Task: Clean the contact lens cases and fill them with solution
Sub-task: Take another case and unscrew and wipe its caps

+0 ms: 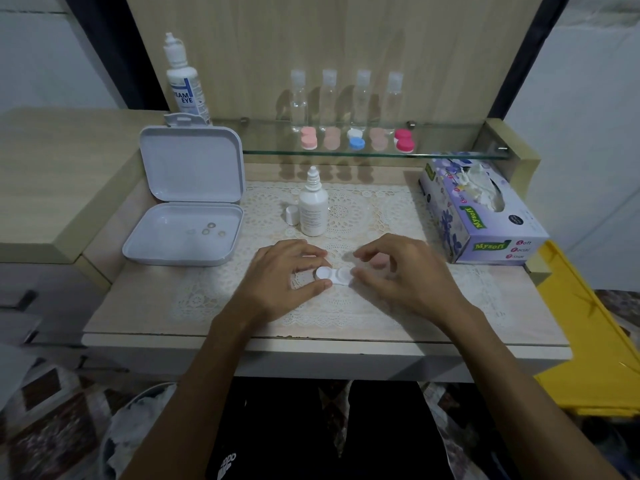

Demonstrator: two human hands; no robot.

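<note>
Working on the white lens case (334,276), which lies flat on the lace mat (363,306) at the middle of the desk (145,306), right between your hands. Your left hand (280,275) grips the left cap, thumb below and curled fingers above it. Your right hand (391,271) has its thumb tip touching the case's right end; the other fingers arch above, loosely curled, and whether they hold a cap I cannot tell. The right well looks uncapped, though it is blurry.

Step, as I judge it: opening or closing this one case, so you're partway at best. Five more cases (356,139) wait on the glass shelf (450,154), in front of four clear bottles (346,98).

The small solution bottle (313,209) stands just behind your hands with its cap (292,215) off beside it, so filling looks close. The next move calls for steadying the case with one hand, freeing the other, and reaching for that bottle without knocking it.

Also there: the tall bottle (185,81) at back left, the open grey box (187,202) with lenses in its tray, and the tissue box (481,216) at right, handy for wiping.
</note>
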